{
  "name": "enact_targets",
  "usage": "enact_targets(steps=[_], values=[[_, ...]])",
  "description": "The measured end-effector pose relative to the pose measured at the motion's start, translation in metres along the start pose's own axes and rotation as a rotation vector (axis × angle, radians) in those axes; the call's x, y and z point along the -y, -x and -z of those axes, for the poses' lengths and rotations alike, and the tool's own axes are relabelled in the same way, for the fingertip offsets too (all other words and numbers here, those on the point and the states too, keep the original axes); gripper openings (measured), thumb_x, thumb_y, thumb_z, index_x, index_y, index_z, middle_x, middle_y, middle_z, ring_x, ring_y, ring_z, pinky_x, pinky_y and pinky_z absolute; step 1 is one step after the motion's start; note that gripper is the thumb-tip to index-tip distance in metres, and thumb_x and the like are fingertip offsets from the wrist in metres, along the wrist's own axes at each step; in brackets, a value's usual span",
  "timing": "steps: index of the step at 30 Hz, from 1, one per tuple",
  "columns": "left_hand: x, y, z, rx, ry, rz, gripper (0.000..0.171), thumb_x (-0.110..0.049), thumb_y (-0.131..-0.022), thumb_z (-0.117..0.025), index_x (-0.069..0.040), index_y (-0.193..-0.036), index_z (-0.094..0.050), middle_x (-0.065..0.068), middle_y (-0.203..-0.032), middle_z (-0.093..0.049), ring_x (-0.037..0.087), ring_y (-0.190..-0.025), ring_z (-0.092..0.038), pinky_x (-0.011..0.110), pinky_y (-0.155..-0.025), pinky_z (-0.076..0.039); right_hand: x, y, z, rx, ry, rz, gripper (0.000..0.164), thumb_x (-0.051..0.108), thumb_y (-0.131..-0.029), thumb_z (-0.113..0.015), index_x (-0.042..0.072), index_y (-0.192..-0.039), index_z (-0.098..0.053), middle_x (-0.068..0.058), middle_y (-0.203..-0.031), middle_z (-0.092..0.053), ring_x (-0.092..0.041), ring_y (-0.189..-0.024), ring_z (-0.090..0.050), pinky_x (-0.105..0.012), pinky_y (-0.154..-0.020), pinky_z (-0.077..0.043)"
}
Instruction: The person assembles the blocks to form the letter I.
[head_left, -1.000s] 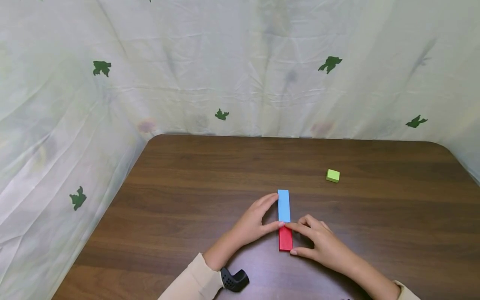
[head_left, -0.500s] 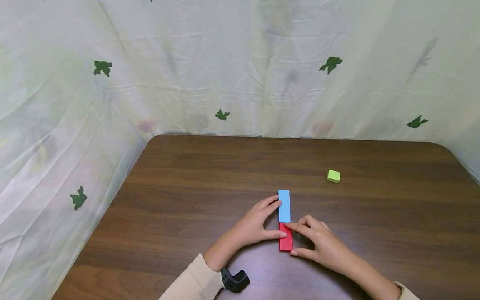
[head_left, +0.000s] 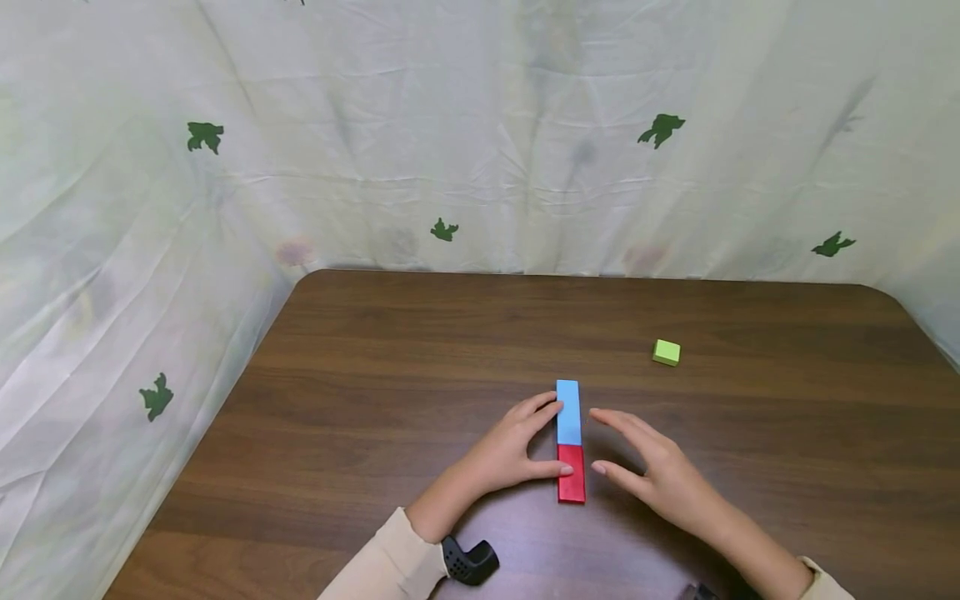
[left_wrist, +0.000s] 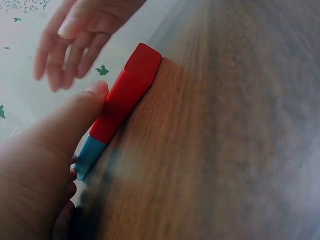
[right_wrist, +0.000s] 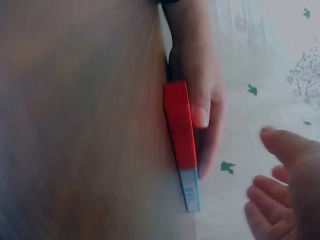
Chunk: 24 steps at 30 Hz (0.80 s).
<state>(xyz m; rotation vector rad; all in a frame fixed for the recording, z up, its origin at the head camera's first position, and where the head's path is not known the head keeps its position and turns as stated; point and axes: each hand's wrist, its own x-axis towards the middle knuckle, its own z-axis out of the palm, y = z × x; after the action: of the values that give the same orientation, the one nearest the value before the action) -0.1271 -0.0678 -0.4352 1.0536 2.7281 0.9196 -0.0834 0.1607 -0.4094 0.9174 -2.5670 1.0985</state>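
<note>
A blue block [head_left: 570,425] and a red block [head_left: 572,490] lie end to end on the table in one straight line, the blue one farther away. On their left side is my left hand [head_left: 504,450], its thumb resting on the red block and its fingertips touching the blue one. The left wrist view shows that thumb [left_wrist: 75,117] against the red block [left_wrist: 120,105]. My right hand [head_left: 663,475] hovers just to the right of the two blocks, touching neither, thumb and fingers spread apart. Nothing is in its grasp.
A small light green block [head_left: 666,352] sits farther back on the right of the brown wooden table [head_left: 390,350]. A pale curtain [head_left: 480,133] with green leaf-like patches hangs behind the table. A black device [head_left: 471,560] is worn at the left wrist.
My left thumb has shifted from the joint onto the red block. My right hand has let go of the red block and moved slightly away and right. The blocks stay put.
</note>
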Motion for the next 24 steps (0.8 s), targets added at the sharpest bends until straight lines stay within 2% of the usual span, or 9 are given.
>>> enact_targets(steps=[4,9,16,20,24], values=[[0.0,-0.001,-0.001,0.002,-0.001,-0.005,0.077,-0.05,-0.078,-0.063,-0.009,-0.138,-0.037,0.003,-0.143,-0.029,0.02,-0.128,-0.028,0.038,-0.099,-0.03,0.0,-0.008,0.009,-0.062,-0.009,0.023,0.063,0.011,-0.074,-0.073,0.008,-0.13,-0.045,-0.002,-0.126,-0.049,-0.017,-0.114,-0.047,-0.016,-0.094,-0.033],[0.001,-0.001,-0.001,-0.001,0.0,-0.007,0.077,-0.049,-0.077,-0.064,-0.008,-0.137,-0.037,0.003,-0.142,-0.029,0.02,-0.127,-0.029,0.037,-0.1,-0.03,-0.004,-0.022,0.018,-0.151,0.019,0.079,0.067,0.002,-0.068,-0.076,0.005,-0.129,-0.047,-0.006,-0.123,-0.052,-0.019,-0.111,-0.049,-0.015,-0.093,-0.032],[0.0,0.0,0.0,0.011,0.011,0.019,0.078,-0.05,-0.077,-0.064,-0.01,-0.138,-0.036,0.002,-0.143,-0.028,0.019,-0.128,-0.027,0.037,-0.1,-0.03,-0.023,-0.041,0.026,-0.22,0.099,0.086,0.068,-0.002,-0.064,-0.077,0.003,-0.126,-0.05,-0.008,-0.121,-0.054,-0.021,-0.109,-0.051,-0.015,-0.093,-0.033],[0.0,0.0,0.0,0.016,0.01,0.021,0.078,-0.05,-0.078,-0.063,-0.01,-0.138,-0.036,0.002,-0.143,-0.027,0.019,-0.128,-0.027,0.037,-0.1,-0.03,-0.042,-0.048,0.03,-0.272,0.159,0.065,0.066,-0.001,-0.064,-0.078,0.003,-0.124,-0.052,-0.008,-0.118,-0.055,-0.021,-0.101,-0.054,-0.023,-0.089,-0.039],[-0.001,0.0,0.0,0.018,0.008,0.017,0.078,-0.051,-0.078,-0.063,-0.01,-0.139,-0.035,0.001,-0.143,-0.027,0.019,-0.128,-0.027,0.036,-0.1,-0.03,-0.061,-0.051,0.035,-0.315,0.202,0.018,0.063,0.002,-0.066,-0.078,0.004,-0.123,-0.052,-0.009,-0.118,-0.055,-0.024,-0.101,-0.053,-0.034,-0.086,-0.042]])
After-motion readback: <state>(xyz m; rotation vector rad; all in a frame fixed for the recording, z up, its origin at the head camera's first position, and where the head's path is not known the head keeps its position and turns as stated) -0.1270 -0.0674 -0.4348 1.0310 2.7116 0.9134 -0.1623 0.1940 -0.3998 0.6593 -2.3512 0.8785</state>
